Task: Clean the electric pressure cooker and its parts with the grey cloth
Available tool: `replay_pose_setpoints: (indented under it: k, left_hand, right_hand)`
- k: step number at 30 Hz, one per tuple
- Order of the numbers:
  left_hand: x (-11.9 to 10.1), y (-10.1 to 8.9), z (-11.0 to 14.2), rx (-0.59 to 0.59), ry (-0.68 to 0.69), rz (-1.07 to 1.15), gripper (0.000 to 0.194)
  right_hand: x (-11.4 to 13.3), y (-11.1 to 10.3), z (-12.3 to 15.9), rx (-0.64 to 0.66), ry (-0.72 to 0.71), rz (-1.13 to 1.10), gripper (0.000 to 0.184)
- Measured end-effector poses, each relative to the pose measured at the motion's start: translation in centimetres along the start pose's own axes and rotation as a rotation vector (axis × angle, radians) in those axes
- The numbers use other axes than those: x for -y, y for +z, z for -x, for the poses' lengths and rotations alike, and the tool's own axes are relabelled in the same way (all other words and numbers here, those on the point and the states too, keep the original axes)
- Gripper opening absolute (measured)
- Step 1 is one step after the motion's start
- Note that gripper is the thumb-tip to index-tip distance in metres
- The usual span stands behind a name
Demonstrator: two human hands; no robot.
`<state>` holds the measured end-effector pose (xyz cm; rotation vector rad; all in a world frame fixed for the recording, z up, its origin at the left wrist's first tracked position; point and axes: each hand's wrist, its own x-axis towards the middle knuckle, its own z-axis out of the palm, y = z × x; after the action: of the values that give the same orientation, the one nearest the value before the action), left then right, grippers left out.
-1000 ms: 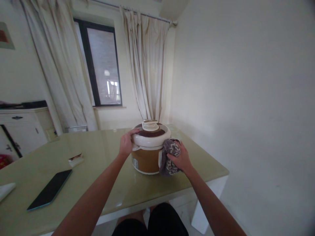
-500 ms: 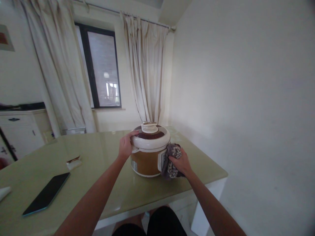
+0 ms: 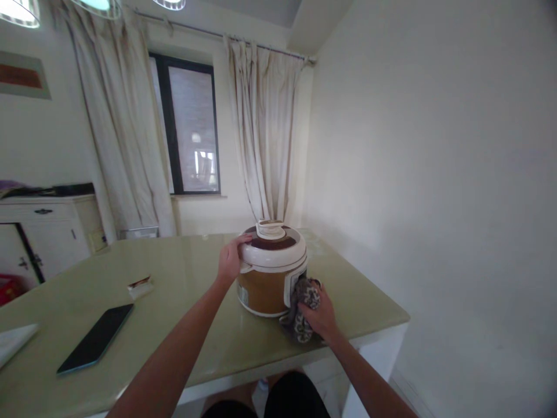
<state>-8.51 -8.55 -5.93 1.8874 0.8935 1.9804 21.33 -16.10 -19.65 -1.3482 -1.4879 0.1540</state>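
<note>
An electric pressure cooker (image 3: 263, 290) stands upright on the table, with a golden-brown body, a white rim and a dark lid topped by a white knob. My left hand (image 3: 229, 259) grips the left side of its lid, fingers lying over the rim. Bunched in my right hand (image 3: 322, 313) is a grey and white patterned cloth (image 3: 304, 307). This cloth is pressed against the lower right of the cooker, beside the white control panel (image 3: 289, 289), and hangs down to the tabletop. Part of the panel is covered by the cloth.
The glossy green table (image 3: 183, 325) has its right corner near the white wall. To the left lie a black tablet-like device (image 3: 96, 338), a small opened packet (image 3: 140, 287) and a white object (image 3: 16, 342). Behind are curtains (image 3: 272, 128) and a white cabinet (image 3: 52, 232).
My right hand has moved the cloth down along the cooker's right side, baring more of the control panel. The left hand keeps its place on the lid. The view has shifted slightly.
</note>
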Motion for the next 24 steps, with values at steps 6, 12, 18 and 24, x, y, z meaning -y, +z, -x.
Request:
replay_pose_setpoints:
  k: [6, 12, 18, 24]
  left_hand:
    - [0.0, 0.1, 0.1, -0.006, -0.018, 0.026, 0.071]
    - [0.2, -0.6, -0.8, 0.074, -0.263, 0.186, 0.083]
    - [-0.4, -3.1, -2.6, 0.375, -0.369, 0.252, 0.088]
    - [-0.6, -3.0, -2.1, 0.333, -0.266, 0.122, 0.074]
  right_hand:
    - [10.1, -2.2, -8.7, -0.162, -0.123, -0.005, 0.056]
    - [20.2, 1.5, -8.8, 0.126, -0.576, 0.378, 0.06]
    - [17.1, 8.9, -1.5, 0.197, -0.94, 0.495, 0.038]
    - [11.7, 8.3, 0.9, 0.429, -1.144, 0.557, 0.026]
